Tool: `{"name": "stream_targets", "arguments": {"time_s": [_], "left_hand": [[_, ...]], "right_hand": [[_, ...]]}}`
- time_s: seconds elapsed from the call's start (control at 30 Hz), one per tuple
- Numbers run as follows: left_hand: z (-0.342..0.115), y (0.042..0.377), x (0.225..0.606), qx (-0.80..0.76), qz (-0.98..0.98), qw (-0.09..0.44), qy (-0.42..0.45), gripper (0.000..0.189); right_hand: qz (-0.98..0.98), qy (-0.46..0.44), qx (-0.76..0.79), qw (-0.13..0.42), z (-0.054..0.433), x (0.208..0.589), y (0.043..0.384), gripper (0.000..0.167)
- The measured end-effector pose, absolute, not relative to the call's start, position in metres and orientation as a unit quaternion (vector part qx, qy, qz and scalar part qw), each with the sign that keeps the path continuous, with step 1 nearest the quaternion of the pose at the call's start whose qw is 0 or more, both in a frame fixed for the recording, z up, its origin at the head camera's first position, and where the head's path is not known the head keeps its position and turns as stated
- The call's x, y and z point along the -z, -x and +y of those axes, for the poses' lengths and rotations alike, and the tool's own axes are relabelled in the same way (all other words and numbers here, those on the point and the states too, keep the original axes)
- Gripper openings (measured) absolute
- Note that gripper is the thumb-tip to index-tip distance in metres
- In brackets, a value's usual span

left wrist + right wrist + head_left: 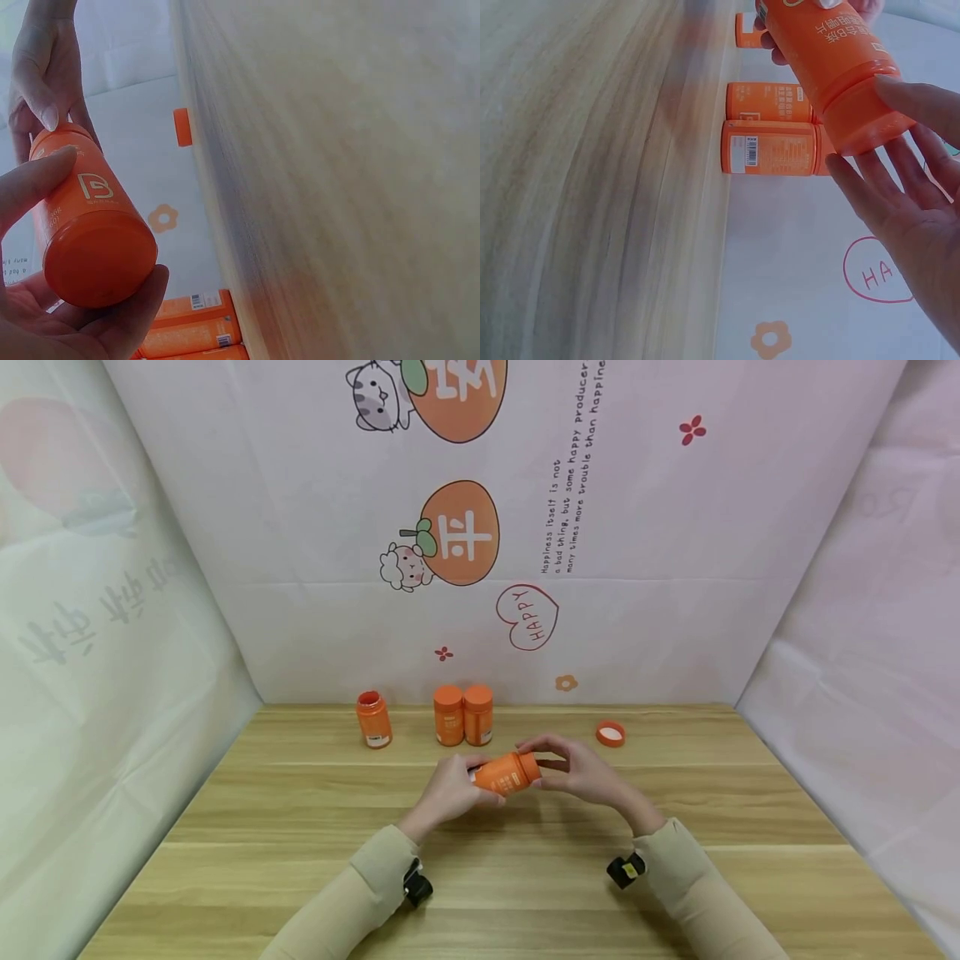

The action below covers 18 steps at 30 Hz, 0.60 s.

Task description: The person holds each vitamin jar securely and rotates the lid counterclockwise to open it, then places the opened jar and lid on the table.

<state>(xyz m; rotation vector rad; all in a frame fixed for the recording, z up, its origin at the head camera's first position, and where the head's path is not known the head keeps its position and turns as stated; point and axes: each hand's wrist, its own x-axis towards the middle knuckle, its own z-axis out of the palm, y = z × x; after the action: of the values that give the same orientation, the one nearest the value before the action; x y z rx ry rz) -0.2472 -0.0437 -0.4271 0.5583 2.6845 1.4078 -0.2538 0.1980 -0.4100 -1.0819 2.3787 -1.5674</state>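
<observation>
An orange pill bottle (502, 775) is held tilted above the table, its capped end pointing right. My left hand (452, 789) grips its body; in the left wrist view the bottle's base (101, 259) faces the camera, with thumb and fingers on either side. At the other end, my right hand (583, 773) has its thumb and fingertips about the orange cap (864, 116). The right wrist view shows that thumb lying on the cap's side, while the palm stays apart from it.
Two capped orange bottles (449, 717) (478, 717) stand side by side at the back of the wooden table (525, 893). Left of them is an uncapped orange bottle (375, 724). A loose orange cap (611, 734) lies at the back right. Printed white cloth (637, 635) walls the table.
</observation>
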Motion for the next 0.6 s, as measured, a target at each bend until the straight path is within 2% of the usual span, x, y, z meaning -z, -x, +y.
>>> {"name": "stream_targets", "arguments": {"time_s": [0.23,0.6], "left_hand": [[-0.0432,0.2477,0.4275,-0.45,0.874,0.025,-0.183,0.058],[-0.0419,0.2491,0.4282,-0.438,0.88,0.017,-0.183,0.055]], "right_hand": [[0.795,0.34,0.501,0.032,0.1964,0.4094,0.2525,0.038],[0.848,0.224,0.48,0.013,0.1889,0.4074,0.2531,0.037]]}}
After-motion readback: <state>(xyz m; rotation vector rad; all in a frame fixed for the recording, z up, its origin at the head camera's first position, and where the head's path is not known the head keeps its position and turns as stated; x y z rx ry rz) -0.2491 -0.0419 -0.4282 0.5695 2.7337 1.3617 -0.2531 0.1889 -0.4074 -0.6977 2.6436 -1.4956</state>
